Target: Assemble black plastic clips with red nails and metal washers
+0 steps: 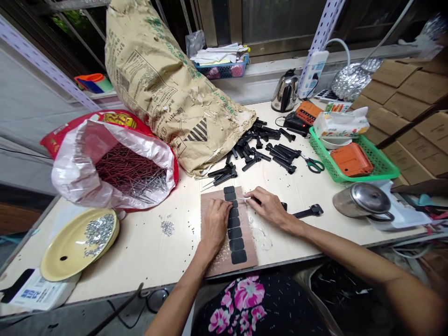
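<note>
A brown board (207, 261) lies in front of me with a column of black rounded-square pads (236, 232) along it. Over the board's left side, my left hand (214, 223) has its fingers curled together at the edge of an upper pad; what they pinch, if anything, is hidden. From the right, my right hand (268, 205) grips a thin pale metal pin (241, 199), whose end points at the pads near my left fingertips. Beside the right wrist lies a black plastic handle-like piece (310, 211). Several similar black pieces (276, 154) are heaped beyond the board.
A red sack (140, 121) of long nails and a large paper sack (157, 88) stand left and behind. A yellow bowl (70, 242) holds small metal bits; more bits (167, 227) lie loose. Scissors (315, 164), a green basket (381, 163) and a metal mug (360, 200) are rightward.
</note>
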A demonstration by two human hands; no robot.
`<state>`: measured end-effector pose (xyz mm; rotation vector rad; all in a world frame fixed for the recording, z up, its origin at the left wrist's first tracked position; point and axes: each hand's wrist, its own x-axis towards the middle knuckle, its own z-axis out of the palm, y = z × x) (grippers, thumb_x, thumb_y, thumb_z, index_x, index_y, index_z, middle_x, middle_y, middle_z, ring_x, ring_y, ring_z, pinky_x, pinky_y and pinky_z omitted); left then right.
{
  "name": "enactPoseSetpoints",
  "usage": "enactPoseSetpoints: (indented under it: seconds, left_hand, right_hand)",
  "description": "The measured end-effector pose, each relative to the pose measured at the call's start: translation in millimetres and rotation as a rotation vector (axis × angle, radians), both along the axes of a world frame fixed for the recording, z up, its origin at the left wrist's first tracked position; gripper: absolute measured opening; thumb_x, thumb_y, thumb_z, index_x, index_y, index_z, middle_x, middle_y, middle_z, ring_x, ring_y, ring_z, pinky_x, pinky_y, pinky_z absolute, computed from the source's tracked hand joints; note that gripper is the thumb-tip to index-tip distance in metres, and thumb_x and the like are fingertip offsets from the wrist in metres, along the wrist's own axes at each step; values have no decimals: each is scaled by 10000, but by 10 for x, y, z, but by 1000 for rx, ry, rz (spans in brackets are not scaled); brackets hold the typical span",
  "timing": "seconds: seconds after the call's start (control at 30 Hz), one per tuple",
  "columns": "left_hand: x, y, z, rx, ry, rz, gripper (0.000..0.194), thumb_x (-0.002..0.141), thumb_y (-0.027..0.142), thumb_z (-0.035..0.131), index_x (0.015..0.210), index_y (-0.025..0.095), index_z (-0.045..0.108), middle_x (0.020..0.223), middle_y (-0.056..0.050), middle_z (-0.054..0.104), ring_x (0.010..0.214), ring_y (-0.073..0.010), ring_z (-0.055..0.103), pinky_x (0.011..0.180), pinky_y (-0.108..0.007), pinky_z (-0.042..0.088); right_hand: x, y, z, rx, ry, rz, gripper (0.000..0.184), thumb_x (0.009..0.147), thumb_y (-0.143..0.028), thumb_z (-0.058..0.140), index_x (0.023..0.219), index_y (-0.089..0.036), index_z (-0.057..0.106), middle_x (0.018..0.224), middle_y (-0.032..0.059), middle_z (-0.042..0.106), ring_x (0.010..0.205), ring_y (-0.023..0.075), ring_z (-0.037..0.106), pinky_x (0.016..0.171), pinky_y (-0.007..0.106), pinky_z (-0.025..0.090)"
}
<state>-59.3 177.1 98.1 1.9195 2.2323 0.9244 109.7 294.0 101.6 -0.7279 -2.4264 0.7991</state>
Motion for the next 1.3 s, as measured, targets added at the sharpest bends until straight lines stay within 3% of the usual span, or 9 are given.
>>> enactPoseSetpoints:
  seconds: [0.1, 0.2, 0.3, 0.37, 0.53, 0.8, 0.97, 1.13, 1.3]
  left_hand:
    - [-17, -12, 47, 33, -359, 139, 171, 855, 285, 559, 876, 167, 682, 853, -67, 640, 840, -208, 550, 788, -358, 441]
    - [-11, -11, 137, -24, -977, 274, 236, 771, 380, 656, 825, 153, 685, 779, -38, 656, 700, -149, 575, 672, -278, 469]
    - [15, 12, 236, -60, -1526, 293, 320, 635, 388, 774, 779, 120, 672, 672, -7, 632, 553, -75, 532, 545, -192, 460]
    - [35, 28, 291, -55, -1677, 283, 358, 554, 349, 831, 755, 104, 665, 661, -7, 632, 554, -61, 542, 544, -164, 476]
    - [80, 46, 336, -26, -1704, 320, 396, 482, 321, 868, 726, 84, 666, 643, -20, 645, 536, -60, 555, 530, -151, 506]
    - [135, 25, 308, 73, -1595, 361, 352, 524, 330, 844, 708, 83, 674, 644, -26, 654, 511, -53, 537, 509, -152, 474]
    - [116, -9, 278, 100, -1451, 334, 304, 604, 333, 797, 750, 89, 689, 656, -31, 657, 536, -71, 536, 527, -176, 453]
    - [83, -50, 228, 81, -1375, 319, 289, 647, 352, 765, 760, 98, 687, 659, -28, 654, 555, -86, 536, 546, -194, 446]
    - [65, -70, 231, 72, -1334, 294, 290, 654, 372, 754, 737, 105, 677, 655, -24, 642, 548, -91, 526, 550, -209, 435]
  right_hand:
    - [-22, -79, 104, -26, 12, -7, 155, 902, -241, 502, 1000, -208, 617, 931, 23, 617, 786, 130, 583, 670, 239, 453]
    - [-64, -136, 217, -3, 17, 28, 142, 904, -253, 505, 962, -203, 626, 912, 21, 622, 793, 127, 585, 674, 235, 452]
    - [-105, -180, 299, 45, 14, 72, 178, 934, -278, 472, 995, -210, 625, 925, 23, 627, 837, 128, 587, 694, 230, 447]
    - [-124, -201, 325, 74, 4, 80, 191, 946, -279, 452, 1007, -212, 621, 934, 19, 628, 832, 122, 589, 698, 225, 441]
    - [-143, -239, 337, 158, -43, 62, 183, 948, -272, 449, 1001, -211, 613, 928, 11, 626, 799, 112, 586, 658, 214, 416]
    - [-158, -324, 388, 440, -139, 9, 198, 953, -255, 434, 932, -212, 626, 848, 26, 631, 793, 147, 553, 667, 252, 360]
    - [-176, -353, 371, 397, -114, 8, 193, 958, -259, 424, 954, -200, 608, 876, 20, 637, 790, 131, 557, 683, 242, 362]
    - [-190, -367, 342, 471, -129, 24, 217, 960, -238, 408, 919, -200, 618, 854, 37, 618, 817, 147, 551, 694, 255, 362]
    - [-189, -375, 314, 343, -101, 48, 214, 965, -274, 401, 973, -199, 601, 887, 39, 621, 796, 137, 570, 667, 242, 387]
